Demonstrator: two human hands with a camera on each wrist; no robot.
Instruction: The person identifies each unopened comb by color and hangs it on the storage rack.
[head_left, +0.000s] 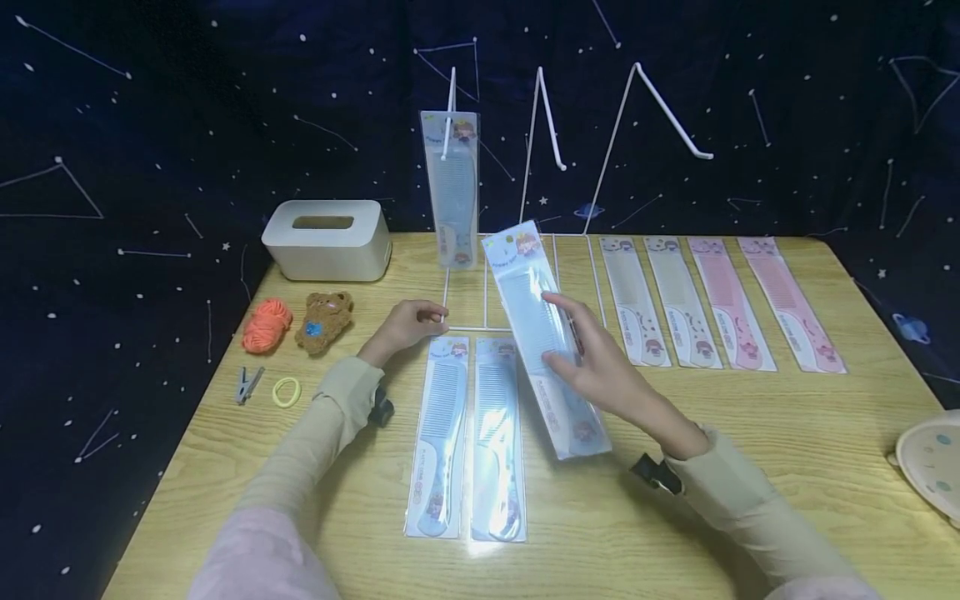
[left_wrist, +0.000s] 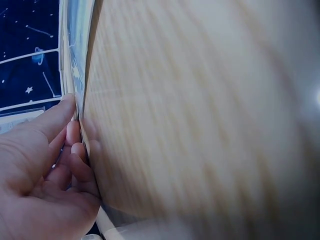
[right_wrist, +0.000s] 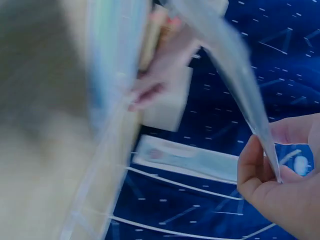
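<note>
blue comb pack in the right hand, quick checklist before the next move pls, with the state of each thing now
1. Held pack gripped: ok, the right hand pinches it.
2. Toothed end toward the rack: ok, with the handle end lower, as on the hung pack.
3. Hole in the held pack's top: cannot tell, too small to make out.
4. Left hook tip free: ok, it juts in front of the hung pack.
5. Held pack at a hook: not ok, its top shows below the hook tips in the head view.
6. Left hand at the rack: ok, at its front left corner.
</note>
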